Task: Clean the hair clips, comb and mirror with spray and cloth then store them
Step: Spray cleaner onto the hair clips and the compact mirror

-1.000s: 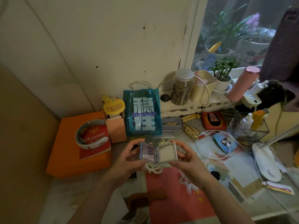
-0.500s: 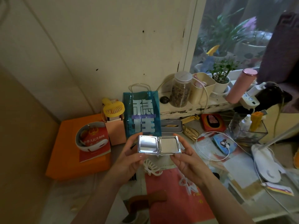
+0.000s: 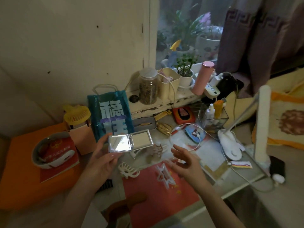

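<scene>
Risk of dropping: open compact mirror [image 3: 130,141] pinched at left edge by left hand [image 3: 102,159] alone, right hand [image 3: 185,159] spread, empty, over cream claw clip [image 3: 128,170].

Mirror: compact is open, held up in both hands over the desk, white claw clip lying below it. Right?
Not quite. The head view shows only the left hand holding the open mirror; the right hand is off it, fingers spread, holding nothing. The white claw clip does lie below on the desk.
</scene>
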Demonstrator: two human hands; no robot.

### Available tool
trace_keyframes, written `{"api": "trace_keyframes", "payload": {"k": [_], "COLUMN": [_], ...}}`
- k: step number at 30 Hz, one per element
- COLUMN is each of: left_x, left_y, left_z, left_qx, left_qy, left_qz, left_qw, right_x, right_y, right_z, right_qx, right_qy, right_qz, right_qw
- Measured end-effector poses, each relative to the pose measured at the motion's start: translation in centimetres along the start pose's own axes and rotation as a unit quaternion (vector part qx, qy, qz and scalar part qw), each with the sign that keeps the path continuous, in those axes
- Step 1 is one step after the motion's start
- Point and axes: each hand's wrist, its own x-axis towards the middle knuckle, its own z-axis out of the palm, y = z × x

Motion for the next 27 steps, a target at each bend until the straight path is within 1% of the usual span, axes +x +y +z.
{"api": "trace_keyframes", "payload": {"k": [2, 5, 7, 9, 12, 17, 20, 25, 27], "left_x": [0.8, 1.7, 2.0, 2.3, 2.7, 3.3, 3.6, 4.8, 5.2], "left_y": [-0.8, -2.3, -3.2, -3.8, -4.6, -6.0, -6.5, -7.1, -7.4], "left_z": [0.1, 0.0, 0.0, 0.4, 0.6, 0.9, 1.8, 2.6, 2.8], "left_qx": [0.024, 0.06, 0.077, 0.088, 0.097, 0.133, 0.168, 0.131, 0.131], "left_qy": [0.008, 0.014, 0.008, -0.001, -0.002, 0.006, -0.006, -0.011, -0.024], "left_qz": [-0.01, -0.031, -0.046, -0.053, -0.071, -0.091, -0.083, -0.128, -0.143], "left_qw": [1.0, 0.998, 0.996, 0.995, 0.993, 0.987, 0.982, 0.983, 0.981], "right_x": [-0.3, -0.8, -1.0, -1.0, -0.8, 0.3, 1.0, 1.7, 1.8], "right_y": [1.7, 4.2, 5.7, 7.0, 8.8, 11.4, 12.5, 13.7, 13.8], "right_z": [-0.8, -1.9, -2.6, -3.0, -3.4, -3.5, -3.5, -3.2, -3.2], "right_qx": [-0.04, -0.07, -0.083, -0.084, -0.079, -0.069, -0.069, -0.09, -0.094], "right_qy": [0.044, 0.109, 0.145, 0.163, 0.172, 0.159, 0.15, 0.158, 0.156], "right_qz": [-0.008, -0.004, 0.009, 0.036, 0.071, 0.103, 0.109, 0.103, 0.1], "right_qw": [0.998, 0.992, 0.986, 0.982, 0.979, 0.98, 0.98, 0.978, 0.978]}}
